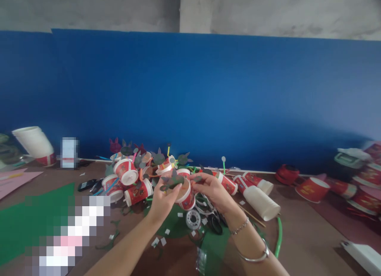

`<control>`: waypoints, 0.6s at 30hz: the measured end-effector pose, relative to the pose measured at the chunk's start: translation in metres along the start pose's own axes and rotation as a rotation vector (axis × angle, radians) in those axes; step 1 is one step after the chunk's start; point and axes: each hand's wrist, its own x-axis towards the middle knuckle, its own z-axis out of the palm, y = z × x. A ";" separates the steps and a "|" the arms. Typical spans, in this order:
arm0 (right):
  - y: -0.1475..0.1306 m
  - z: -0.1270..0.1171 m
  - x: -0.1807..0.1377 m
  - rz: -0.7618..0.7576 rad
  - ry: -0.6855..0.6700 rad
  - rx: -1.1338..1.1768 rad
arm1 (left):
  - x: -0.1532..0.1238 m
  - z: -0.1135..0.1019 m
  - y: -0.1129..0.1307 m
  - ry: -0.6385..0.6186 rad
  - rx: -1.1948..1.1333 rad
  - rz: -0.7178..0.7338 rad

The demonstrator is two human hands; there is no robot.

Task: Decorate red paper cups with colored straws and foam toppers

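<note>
Between my hands a red-and-white paper cup (pixel 187 200) is tilted with its open rim toward me. At its rim is a dark green paper cutout (pixel 172 182) with pointed parts. My left hand (pixel 161 201) is closed round the cup's left side, thumb pressed on the cutout. My right hand (pixel 212 190) is at the cup's right edge with fingers bent together; what its fingertips pinch is too small to make out. A roll of white tape (pixel 193 219) lies just below the cup. Behind are several similar cups (pixel 126 171) with straws and animal-shaped cutouts (pixel 159 158).
Stacked white cups (pixel 262 202) lie to the right, beside a thin wooden stick (pixel 251 213) and a green tube (pixel 279 236). Green paper (pixel 56 200) is at left. More red cups (pixel 313 189) stand far right near a white box (pixel 361 254). A blue panel (pixel 190 97) closes the back.
</note>
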 end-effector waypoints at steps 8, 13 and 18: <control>0.005 -0.001 0.003 0.000 0.062 0.109 | 0.002 0.001 0.000 -0.064 0.061 0.062; 0.004 0.004 0.005 0.010 0.144 0.215 | 0.003 -0.003 -0.012 -0.054 0.160 0.222; 0.004 0.007 0.008 0.037 0.238 0.282 | 0.001 -0.003 -0.013 -0.032 0.150 0.223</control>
